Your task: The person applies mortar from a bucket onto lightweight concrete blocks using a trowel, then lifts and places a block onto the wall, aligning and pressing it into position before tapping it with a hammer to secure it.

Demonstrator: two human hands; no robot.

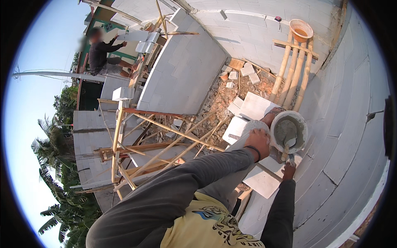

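Observation:
A round bucket (304, 131) with a pale, mortar-crusted rim holds wet grey mortar (285, 127). In it lies a trowel (290, 143), its blade coated with mortar and its wooden handle leaning over the near rim. My right hand (288, 170) is closed just below that rim, around a small tool (292, 159) with a grey metal end; its full shape is hidden. Left of the bucket, my left hand (258, 143), a dark band at its wrist, bends its fingers over a pale, dusty rounded surface by my leg. What those fingers grip, if anything, is hidden.
Pale blocks (264, 182) lie beneath me beside a block wall (331, 165). Bamboo poles (295, 70) carry an orange basin (301, 31). Rubble (219, 95) covers the ground below. Timber scaffolding (120, 144) stands left; another person (101, 56) handles a block at the far left.

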